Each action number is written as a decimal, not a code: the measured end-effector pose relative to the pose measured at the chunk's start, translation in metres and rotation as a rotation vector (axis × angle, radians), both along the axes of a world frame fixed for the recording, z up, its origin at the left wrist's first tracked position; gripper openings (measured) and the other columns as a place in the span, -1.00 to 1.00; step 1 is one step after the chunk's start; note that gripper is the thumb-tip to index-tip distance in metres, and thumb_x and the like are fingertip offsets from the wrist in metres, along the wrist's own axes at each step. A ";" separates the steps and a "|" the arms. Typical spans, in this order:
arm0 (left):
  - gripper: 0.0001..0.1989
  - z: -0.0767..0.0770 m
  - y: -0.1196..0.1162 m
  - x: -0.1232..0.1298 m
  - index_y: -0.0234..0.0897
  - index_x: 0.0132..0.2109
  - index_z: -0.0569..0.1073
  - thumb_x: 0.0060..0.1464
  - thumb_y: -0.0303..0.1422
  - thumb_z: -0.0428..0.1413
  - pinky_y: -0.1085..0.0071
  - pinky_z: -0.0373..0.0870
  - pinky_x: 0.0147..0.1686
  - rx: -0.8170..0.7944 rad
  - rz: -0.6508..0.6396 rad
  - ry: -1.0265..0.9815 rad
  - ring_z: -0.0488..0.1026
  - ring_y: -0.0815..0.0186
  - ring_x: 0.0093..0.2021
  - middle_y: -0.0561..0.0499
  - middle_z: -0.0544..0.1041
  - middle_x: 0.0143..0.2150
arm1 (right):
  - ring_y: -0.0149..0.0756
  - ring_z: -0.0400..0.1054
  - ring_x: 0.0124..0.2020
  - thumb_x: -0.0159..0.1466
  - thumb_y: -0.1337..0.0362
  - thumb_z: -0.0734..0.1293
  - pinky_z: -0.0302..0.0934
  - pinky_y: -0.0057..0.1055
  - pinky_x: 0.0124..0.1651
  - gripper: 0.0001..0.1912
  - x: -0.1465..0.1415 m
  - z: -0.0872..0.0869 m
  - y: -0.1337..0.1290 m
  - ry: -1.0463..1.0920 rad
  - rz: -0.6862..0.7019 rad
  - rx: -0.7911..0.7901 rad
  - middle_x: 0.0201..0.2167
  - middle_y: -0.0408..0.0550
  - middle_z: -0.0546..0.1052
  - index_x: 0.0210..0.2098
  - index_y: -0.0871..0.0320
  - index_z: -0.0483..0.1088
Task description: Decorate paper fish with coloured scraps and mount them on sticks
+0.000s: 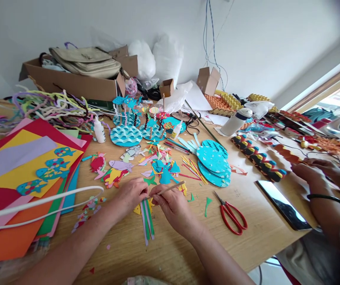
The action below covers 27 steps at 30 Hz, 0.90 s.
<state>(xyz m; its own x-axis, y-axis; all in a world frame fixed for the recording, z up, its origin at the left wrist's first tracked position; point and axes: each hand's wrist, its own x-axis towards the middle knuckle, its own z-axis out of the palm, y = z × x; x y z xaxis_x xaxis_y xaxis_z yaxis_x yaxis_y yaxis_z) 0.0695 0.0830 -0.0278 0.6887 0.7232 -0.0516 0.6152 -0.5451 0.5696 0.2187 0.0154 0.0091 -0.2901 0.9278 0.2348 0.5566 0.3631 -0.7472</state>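
My left hand (134, 194) and my right hand (171, 202) meet low over the table. A thin wooden stick (171, 187) is pinched in my right hand and slants up to the right. The fingers of my left hand are closed at the stick's lower end; what they pinch is hidden. Narrow green and purple paper strips (147, 223) stretch toward me from beneath my fingers. Yellow paper fish (137, 209) lie partly covered beside them. Just beyond are a green paper star (150, 181) and blue paper cutouts (164, 171).
Red-handled scissors (232, 217) lie at right, near a phone (284, 204) and a co-worker's hands (312, 174). Blue paper discs (214, 162) are stacked mid-right. Coloured sheets (48, 213) and a white cable (69, 192) fill the left. Glue bottles (99, 130) stand farther back.
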 end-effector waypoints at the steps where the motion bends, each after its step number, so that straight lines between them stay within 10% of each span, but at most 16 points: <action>1: -0.86 0.000 0.000 0.000 -0.28 -0.49 0.37 0.00 -0.50 0.01 0.48 0.13 -0.44 0.001 0.001 -0.002 0.30 0.36 -0.40 0.07 0.35 -0.46 | -0.37 0.32 -0.35 0.28 0.34 0.10 0.20 -0.44 -0.28 -0.83 0.000 0.000 0.000 -0.007 0.009 -0.002 -0.40 -0.07 0.43 -0.38 0.15 0.28; 27: -0.84 0.008 -0.001 -0.001 -0.27 -0.52 0.34 -0.02 -0.53 -0.01 0.47 0.07 -0.49 -0.014 0.027 0.011 0.26 0.39 -0.45 0.11 0.29 -0.49 | -0.40 0.32 -0.36 0.28 0.36 0.09 0.21 -0.50 -0.31 -0.82 0.004 0.004 -0.034 0.060 -0.028 0.047 -0.40 -0.07 0.42 -0.32 0.16 0.31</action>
